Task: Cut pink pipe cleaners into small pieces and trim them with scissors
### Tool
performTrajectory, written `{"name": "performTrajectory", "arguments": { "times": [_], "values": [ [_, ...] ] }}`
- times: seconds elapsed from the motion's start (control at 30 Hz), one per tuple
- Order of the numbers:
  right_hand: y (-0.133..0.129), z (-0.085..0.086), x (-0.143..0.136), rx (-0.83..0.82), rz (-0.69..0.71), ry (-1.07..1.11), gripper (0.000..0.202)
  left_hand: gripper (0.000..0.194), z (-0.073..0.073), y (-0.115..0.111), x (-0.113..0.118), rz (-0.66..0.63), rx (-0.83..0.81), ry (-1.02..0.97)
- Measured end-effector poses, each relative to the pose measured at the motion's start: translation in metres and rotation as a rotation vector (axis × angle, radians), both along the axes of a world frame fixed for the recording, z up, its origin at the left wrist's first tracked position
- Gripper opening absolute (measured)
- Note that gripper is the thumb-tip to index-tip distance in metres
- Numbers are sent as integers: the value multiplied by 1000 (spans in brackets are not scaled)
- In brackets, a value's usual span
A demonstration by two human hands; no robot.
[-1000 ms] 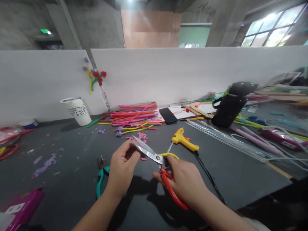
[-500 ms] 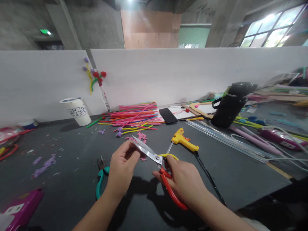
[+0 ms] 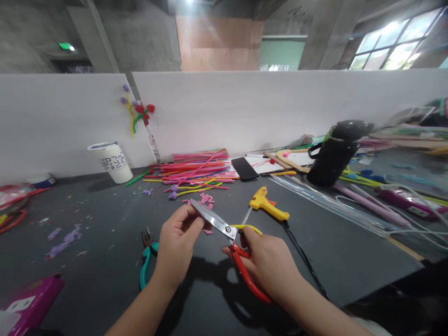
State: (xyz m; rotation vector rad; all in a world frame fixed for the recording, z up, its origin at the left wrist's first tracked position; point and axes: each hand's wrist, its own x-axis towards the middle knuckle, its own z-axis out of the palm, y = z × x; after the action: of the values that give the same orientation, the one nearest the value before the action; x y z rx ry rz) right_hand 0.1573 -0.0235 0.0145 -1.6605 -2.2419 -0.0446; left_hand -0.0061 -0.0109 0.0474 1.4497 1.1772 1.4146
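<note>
My right hand (image 3: pixel 268 256) is closed around the red-handled scissors (image 3: pixel 247 275), whose blades point up and to the left. A yellow stem (image 3: pixel 252 228) sticks out beside its fingers. My left hand (image 3: pixel 180 240) is pinched at the blade tips; what its fingertips hold is too small to make out. Small pink cut pieces (image 3: pixel 207 199) lie on the dark table behind the blades. A yellow glue gun (image 3: pixel 269 205) rests just beyond my right hand. Pliers with teal handles (image 3: pixel 145 268) lie left of my left wrist.
Pink and orange pipe cleaners (image 3: pixel 196 168) are heaped at the back, near a black phone (image 3: pixel 244 168). A white cup (image 3: pixel 114 163) stands back left, a black jug (image 3: pixel 332 154) back right. Clear rods (image 3: pixel 325 203) lie at right, purple scraps (image 3: pixel 65 241) at left.
The scissor blades have tilted and shifted very slightly to the left and look a little more closed together. Both hands are in nearly the same places.
</note>
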Motion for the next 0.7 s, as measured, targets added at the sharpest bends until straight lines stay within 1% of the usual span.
{"name": "performTrajectory", "arguments": {
  "times": [0.1, 0.2, 0.27, 0.4, 0.47, 0.53, 0.6, 0.7],
  "values": [
    [2, 0, 1, -34, -11, 72, 34, 5, 0, 0, 0, -1, -18, -34],
    [5, 0, 2, -132, -28, 233, 29, 6, -1, 1, 1, -19, -56, -69],
    [7, 1, 2, -216, -13, 409, 26, 7, -2, 1, 3, -71, -88, -61],
    [9, 10, -1, -389, 82, 872, 15, 6, -6, -1, 8, -191, -178, 31],
    [9, 14, -4, -443, 111, 1021, 10, 5, -9, -3, 11, -226, -210, 88],
    [8, 16, -7, -471, 129, 1090, 10, 4, -11, -4, 13, -255, -218, 161],
    [8, 15, -9, -487, 137, 1108, 10, 5, -13, -4, 14, -278, -216, 229],
    [9, 13, -10, -483, 88, 1103, 5, 7, -14, -4, 15, -314, -194, 293]
  ]
}}
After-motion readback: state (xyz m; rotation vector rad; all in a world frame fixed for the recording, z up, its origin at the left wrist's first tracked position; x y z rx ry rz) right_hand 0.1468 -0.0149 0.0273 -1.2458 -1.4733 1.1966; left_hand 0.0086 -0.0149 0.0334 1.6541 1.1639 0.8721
